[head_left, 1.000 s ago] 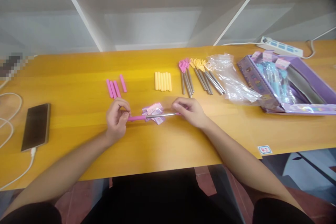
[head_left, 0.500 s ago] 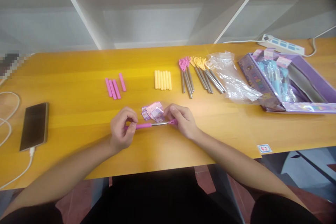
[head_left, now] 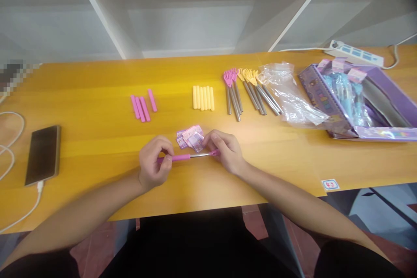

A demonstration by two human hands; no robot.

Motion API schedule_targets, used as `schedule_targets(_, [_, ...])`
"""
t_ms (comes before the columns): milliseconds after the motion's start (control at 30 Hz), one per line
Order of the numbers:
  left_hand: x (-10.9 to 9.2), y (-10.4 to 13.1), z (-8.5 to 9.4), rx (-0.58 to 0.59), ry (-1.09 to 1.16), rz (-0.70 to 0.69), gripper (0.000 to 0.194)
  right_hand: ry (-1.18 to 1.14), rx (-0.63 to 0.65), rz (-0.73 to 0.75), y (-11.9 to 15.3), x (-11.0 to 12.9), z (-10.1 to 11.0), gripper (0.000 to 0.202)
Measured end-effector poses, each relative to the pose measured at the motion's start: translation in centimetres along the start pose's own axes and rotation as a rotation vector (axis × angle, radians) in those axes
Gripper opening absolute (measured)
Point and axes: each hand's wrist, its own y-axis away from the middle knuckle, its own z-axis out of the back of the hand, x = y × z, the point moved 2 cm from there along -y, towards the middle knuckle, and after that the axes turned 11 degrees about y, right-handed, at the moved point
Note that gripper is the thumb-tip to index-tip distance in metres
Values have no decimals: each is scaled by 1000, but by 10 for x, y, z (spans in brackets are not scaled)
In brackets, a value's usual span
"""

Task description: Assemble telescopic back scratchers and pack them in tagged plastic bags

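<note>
Between my hands lies a back scratcher with a thin metal rod (head_left: 200,155). Over the rod's left part sits a pink tube-shaped grip (head_left: 181,157). My left hand (head_left: 157,161) is closed around the grip's left end. My right hand (head_left: 225,150) pinches the pink head, which the fingers mostly hide. Just beyond the rod is a small pile of pink and purple cards (head_left: 192,137). Farther back lie several loose pink grips (head_left: 140,108), a row of yellow grips (head_left: 203,98), pink-headed back scratchers (head_left: 232,91) and yellow-headed ones (head_left: 259,91).
Clear plastic bags (head_left: 288,95) lie right of the back scratchers. Beside them stands an open purple box (head_left: 325,100) with bagged blue items inside. A power strip (head_left: 355,53) is behind it. At left lies a phone (head_left: 43,155) on a white cable. White shelving (head_left: 189,21) rises behind the table.
My left hand has shifted slightly right along with the pink grip. The right hand keeps its hold on the head. The whole view has moved a little.
</note>
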Motion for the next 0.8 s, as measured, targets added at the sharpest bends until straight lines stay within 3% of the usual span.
schedule_targets(500, [-4, -1, -2, 15, -32, -25, 9, 27, 6, 12, 1, -1, -2, 50])
schedule_targets(800, [1, -5, 0, 28, -30, 8, 10, -25, 8, -52, -2, -4, -5, 52])
